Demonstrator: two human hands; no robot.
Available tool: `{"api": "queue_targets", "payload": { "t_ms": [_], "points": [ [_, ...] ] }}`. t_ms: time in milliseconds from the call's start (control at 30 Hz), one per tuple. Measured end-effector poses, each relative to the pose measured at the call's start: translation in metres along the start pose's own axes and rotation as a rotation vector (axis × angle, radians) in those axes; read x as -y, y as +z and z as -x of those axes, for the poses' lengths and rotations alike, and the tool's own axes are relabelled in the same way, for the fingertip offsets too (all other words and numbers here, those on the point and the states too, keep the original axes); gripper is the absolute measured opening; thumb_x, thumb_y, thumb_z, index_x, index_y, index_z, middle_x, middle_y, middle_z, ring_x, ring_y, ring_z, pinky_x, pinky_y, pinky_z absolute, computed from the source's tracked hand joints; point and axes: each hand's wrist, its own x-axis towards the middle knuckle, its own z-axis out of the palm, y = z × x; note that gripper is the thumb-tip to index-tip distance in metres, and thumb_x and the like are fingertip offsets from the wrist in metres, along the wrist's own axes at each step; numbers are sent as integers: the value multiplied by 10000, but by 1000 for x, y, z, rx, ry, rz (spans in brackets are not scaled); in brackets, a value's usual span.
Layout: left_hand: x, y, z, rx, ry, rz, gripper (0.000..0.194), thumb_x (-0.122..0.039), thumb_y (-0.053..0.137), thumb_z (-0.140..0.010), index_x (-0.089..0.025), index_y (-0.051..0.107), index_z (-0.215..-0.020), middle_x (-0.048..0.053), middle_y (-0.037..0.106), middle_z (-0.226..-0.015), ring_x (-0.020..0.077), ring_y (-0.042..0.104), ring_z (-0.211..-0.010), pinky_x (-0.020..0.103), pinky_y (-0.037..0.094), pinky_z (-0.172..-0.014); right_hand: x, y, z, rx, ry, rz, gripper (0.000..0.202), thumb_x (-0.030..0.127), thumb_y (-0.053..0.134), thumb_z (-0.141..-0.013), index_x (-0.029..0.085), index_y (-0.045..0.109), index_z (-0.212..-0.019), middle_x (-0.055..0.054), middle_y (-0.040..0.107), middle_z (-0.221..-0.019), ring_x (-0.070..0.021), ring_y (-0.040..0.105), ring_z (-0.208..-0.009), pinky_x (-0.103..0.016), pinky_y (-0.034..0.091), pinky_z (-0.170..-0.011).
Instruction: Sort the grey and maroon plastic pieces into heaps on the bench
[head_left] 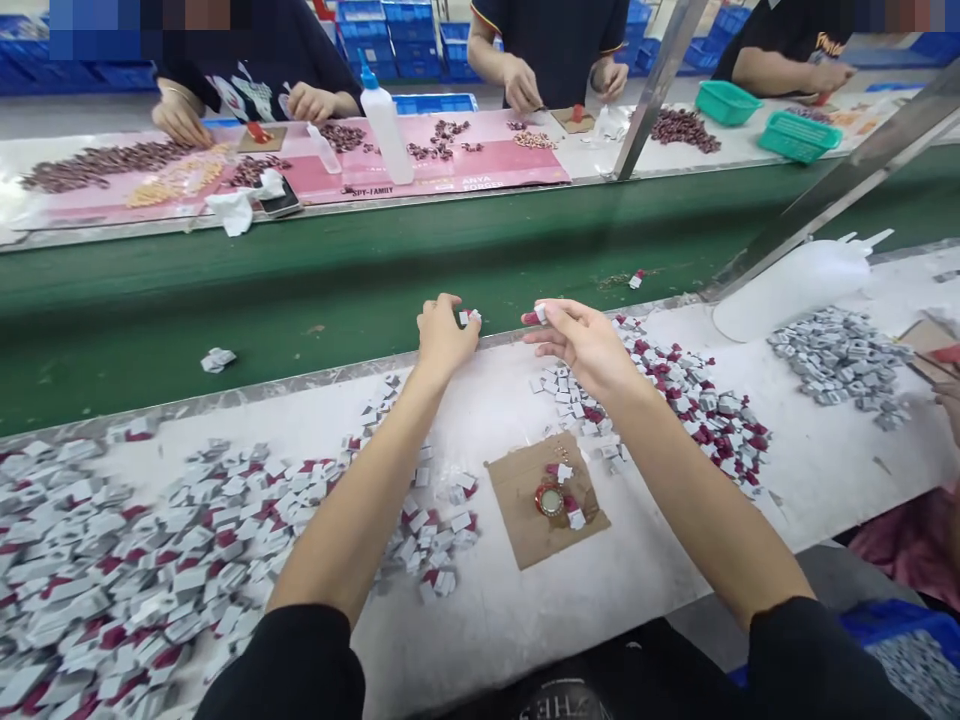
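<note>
One piece [537, 315], apparently white and maroon

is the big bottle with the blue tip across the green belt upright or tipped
Upright: the bottle stands on the pink mat, its blue tip pointing up.

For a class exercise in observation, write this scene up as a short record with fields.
Left hand: at a small white piece
Right hand: pinches a red-and-white piece
White table: loose piles left and right
Cardboard: between the forearms, bearing a round red-rimmed item
Green surface: beyond the table
</note>
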Motion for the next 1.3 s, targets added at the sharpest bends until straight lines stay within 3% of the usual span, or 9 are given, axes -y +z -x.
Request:
{"api": "queue_targets", "payload": {
  "t_ms": [167,267,400,533,767,833,1000,1133,1300],
  "points": [
    [-18,-9,89,241,477,264,232,-242,725,-1058,-253,719,-1289,75,784,-1182,234,749,-1105,402,636,-992,1,4,60,-28,-47,-29,552,661,1019,-792,247,787,-1073,-50,839,-1010,-200,823,-815,-303,659,-662],
    [-24,-13,139,265,629,312,186,-221,753,-1053,-252,752,-1237,49,800,-1142,190,744,-979,353,630,-928,-1,4,96,-28,-50,36,519,688,967,-846,247,791,-1055,-50,834,-984,-202,812,-818,-306,657,-666],
    [-22,-24,183,309,507,257,133,-193,684,-1089,-256,788,-1145,61,816,-1105,214,761,-1000,389,631,-954,1,-8,145,-42,-60,309,385,608,929,-922,271,825,-1077,-64,845,-1020,-235,823,-868,-360,705,-734],
    [-15,-34,213,533,295,319,128,-212,711,-1077,-274,804,-1140,65,843,-1117,232,794,-998,409,658,-925,4,-23,186,29,-202,562,163,409,866,-1012,339,861,-1160,-77,855,-1186,-295,833,-1053,-457,727,-890],
    [-8,-42,226,714,255,229,151,-286,719,-1093,-280,816,-1207,78,840,-1172,252,787,-1026,414,647,-894,-6,-28,214,117,-273,733,110,267,780,-1036,341,856,-1066,-51,865,-1029,-304,836,-936,-449,706,-766],
    [0,-52,216,592,249,52,198,-320,721,-1088,-265,789,-1265,100,818,-1217,280,767,-1066,448,636,-932,-11,-31,219,58,-251,714,83,267,790,-1020,329,844,-1030,-48,851,-1002,-292,821,-909,-438,699,-764],
    [40,-86,177,-53,131,-574,214,-274,698,-1025,-193,752,-1216,222,719,-1309,476,609,-1344,657,495,-1166,-22,-40,231,-72,-231,713,68,288,792,-1026,307,855,-1043,-64,844,-1001,-283,799,-905,-447,691,-800],
    [65,-94,159,-119,121,-612,127,-282,673,-1012,-264,721,-1128,187,715,-1180,470,624,-1250,655,498,-1138,-23,-37,234,-75,-224,716,92,298,772,-1040,319,861,-1051,-63,856,-1008,-286,806,-897,-455,698,-786],
    [67,-90,160,-108,153,-622,61,-293,612,-1035,-279,671,-1045,196,731,-1142,484,624,-1224,694,475,-1106,-26,-28,230,-30,-231,725,125,262,747,-1057,313,860,-1075,-73,858,-1025,-285,816,-933,-434,692,-764]
  ]
}}
